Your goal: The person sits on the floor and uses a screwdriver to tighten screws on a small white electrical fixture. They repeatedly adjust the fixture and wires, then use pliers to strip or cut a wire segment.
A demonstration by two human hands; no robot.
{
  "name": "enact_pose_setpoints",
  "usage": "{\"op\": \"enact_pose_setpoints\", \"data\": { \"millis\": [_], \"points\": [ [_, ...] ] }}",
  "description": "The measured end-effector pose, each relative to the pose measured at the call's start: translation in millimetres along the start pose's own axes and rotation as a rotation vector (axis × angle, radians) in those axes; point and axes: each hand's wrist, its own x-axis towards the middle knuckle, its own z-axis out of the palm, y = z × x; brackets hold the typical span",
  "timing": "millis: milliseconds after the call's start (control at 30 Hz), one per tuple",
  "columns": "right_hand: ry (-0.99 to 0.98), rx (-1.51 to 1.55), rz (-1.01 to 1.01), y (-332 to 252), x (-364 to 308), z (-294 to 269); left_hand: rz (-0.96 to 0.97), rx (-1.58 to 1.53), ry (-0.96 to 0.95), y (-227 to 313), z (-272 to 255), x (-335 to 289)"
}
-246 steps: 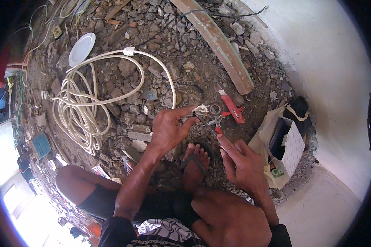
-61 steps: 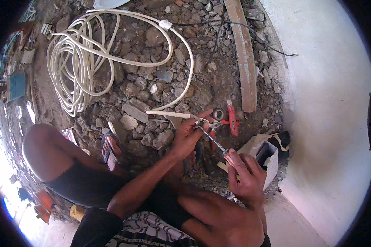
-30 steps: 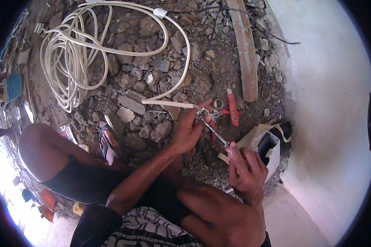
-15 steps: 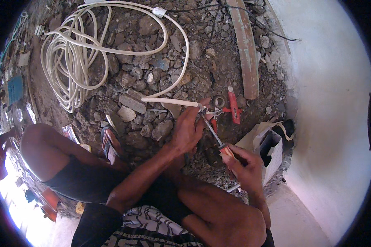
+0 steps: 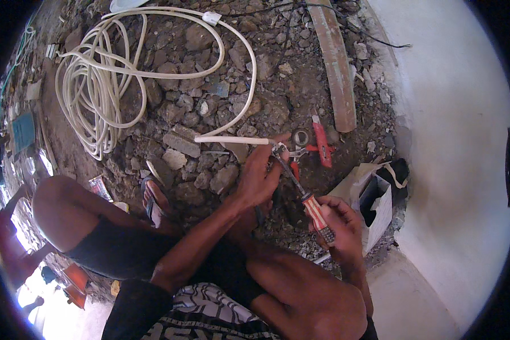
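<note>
My left hand [image 5: 257, 180] is closed around the end of a thick white cable [image 5: 232, 139], beside a small metal fitting [image 5: 279, 149] at the cable's tip. In my right hand [image 5: 344, 225] is a screwdriver [image 5: 313, 211] with a red and pale striped handle. Its shaft slants up to the left, and the tip meets the fitting; the exact contact is too small to tell. Just beyond my left fingers, red-handled pliers [image 5: 296, 164] lie on the ground. Next to them are a red utility knife [image 5: 322, 141] and a roll of tape [image 5: 301, 137].
The cable runs back to a large loose coil [image 5: 90, 93] on broken rubble [image 5: 224, 180]. A rusty metal strip [image 5: 335, 68] lies ahead, near the white wall [image 5: 447, 141]. An opened carton [image 5: 378, 212] stands right of my hand. Another person's arm [image 5: 17, 249] shows at the left rim.
My right hand has shifted its grip toward the back of the screwdriver, baring more of the handle. My left hand stays on the cable. The other person at the left has moved further into view.
</note>
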Motion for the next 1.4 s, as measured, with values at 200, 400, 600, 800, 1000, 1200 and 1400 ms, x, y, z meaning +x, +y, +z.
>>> {"op": "enact_pose_setpoints", "data": {
  "millis": [200,400,600,800,1000,1200,1400],
  "points": [
    [0.053,-0.995,-0.953,18,-3,-11,0.042,-0.147,-0.044,-5,-5,4],
    [0.143,-0.682,-0.604,32,-7,-3,0.132,-0.116,-0.043,4,-9,9],
    [0.143,-0.846,-0.799,25,-4,6,0.067,-0.131,0.045,-9,-8,12],
    [0.163,-0.928,-0.862,33,3,0,0.055,-0.108,0.092,-12,-7,14],
    [0.145,-0.68,-0.702,25,3,15,0.075,-0.118,0.122,-14,-6,20],
    [0.205,-0.978,-0.791,36,14,4,0.176,0.047,0.126,-15,-8,13],
    [0.037,-0.444,-0.456,46,16,2,0.126,0.128,0.088,-20,-19,7]
  ]
}}
